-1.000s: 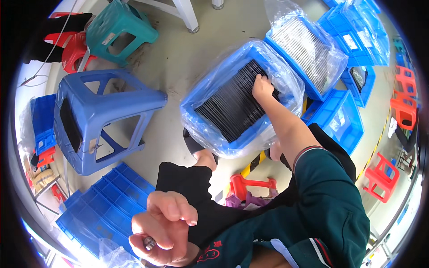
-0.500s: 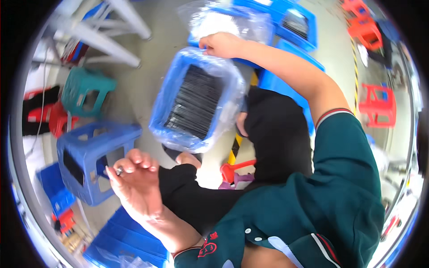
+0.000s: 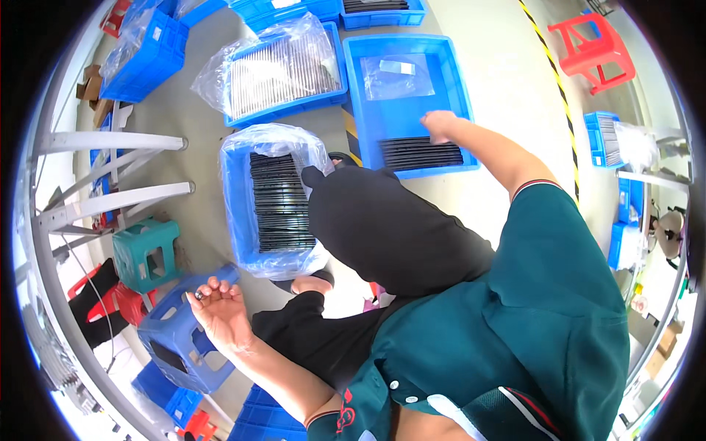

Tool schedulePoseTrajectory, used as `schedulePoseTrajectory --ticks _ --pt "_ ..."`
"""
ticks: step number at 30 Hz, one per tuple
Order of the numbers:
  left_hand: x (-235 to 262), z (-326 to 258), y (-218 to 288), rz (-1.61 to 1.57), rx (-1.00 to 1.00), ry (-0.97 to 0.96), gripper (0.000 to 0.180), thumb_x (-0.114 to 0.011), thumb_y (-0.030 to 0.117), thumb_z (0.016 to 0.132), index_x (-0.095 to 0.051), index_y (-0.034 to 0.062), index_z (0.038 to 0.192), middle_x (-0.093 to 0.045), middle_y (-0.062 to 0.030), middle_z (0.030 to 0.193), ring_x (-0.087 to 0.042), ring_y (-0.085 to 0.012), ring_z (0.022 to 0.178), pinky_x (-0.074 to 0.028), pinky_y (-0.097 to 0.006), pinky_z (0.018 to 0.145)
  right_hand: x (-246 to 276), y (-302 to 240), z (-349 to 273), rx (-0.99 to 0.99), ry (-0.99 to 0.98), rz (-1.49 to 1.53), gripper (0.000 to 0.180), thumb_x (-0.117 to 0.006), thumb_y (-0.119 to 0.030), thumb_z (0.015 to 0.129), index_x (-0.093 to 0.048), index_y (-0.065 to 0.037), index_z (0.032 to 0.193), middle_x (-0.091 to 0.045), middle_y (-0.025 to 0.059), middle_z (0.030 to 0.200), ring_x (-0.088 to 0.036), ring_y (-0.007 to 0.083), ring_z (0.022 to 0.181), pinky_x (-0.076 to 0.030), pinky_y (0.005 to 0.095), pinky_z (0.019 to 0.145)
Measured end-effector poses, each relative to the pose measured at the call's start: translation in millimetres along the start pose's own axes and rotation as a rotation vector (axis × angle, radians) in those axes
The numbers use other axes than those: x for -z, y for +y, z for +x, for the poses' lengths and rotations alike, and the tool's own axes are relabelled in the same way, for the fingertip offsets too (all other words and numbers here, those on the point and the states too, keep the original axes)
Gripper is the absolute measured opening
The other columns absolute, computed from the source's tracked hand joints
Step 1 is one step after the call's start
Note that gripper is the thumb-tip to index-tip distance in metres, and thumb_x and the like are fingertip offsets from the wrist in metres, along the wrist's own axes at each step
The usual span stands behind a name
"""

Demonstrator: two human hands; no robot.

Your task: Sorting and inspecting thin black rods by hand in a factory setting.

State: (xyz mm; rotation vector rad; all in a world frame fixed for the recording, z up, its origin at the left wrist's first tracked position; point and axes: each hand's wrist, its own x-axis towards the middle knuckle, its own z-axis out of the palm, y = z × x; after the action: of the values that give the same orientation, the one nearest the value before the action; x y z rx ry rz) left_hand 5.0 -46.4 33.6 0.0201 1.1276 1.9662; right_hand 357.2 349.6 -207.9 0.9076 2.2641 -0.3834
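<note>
Pale floor (image 3: 507, 95). Blue crate (image 3: 452, 66), upper right of centre: black strips (image 3: 421, 154) along its lower end; right hand (image 3: 440, 126) near them, blurred, grip indeterminable. Left hand (image 3: 223, 316), lower left: fingers loosely curled.

No legible text; white label (image 3: 397, 67) on clear plastic bag (image 3: 393, 87) unreadable

I saw a dark green shirt (image 3: 548, 272) with striped sleeve edges (image 3: 535, 184), red embroidery (image 3: 346, 413), white buttons (image 3: 394, 385), and black trousers (image 3: 393, 231).
</note>
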Motion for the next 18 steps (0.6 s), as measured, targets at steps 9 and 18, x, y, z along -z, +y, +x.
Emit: schedulePoseTrajectory --ticks 9,18 --pt "-2 27 -9 0.027 0.023 0.005 0.031 -0.053 0.035 0.090 -0.054 0.0059 0.080 -0.054 -0.0067 0.087 -0.048 -0.0181 0.078 -0.041 -0.031 0.071 -40 -7 6 0.028 0.141 -0.130 0.028 -0.061 -0.005 0.072 -0.060 -0.004 0.099 -0.059 0.0154 0.104 -0.061 0.0298 0.094 -0.051 0.0366 0.077" --pt "15 35 -14 0.037 0.041 0.112 0.029 -0.055 0.034 0.089 -0.055 0.0066 0.079 -0.056 -0.0058 0.085 -0.050 -0.0180 0.078 -0.043 -0.032 0.070 -38 -4 8 0.015 0.234 -0.120 0.029 -0.062 -0.007 0.071 -0.058 -0.003 0.100 -0.060 0.0134 0.100 -0.058 0.0291 0.093 -0.050 0.0365 0.079"
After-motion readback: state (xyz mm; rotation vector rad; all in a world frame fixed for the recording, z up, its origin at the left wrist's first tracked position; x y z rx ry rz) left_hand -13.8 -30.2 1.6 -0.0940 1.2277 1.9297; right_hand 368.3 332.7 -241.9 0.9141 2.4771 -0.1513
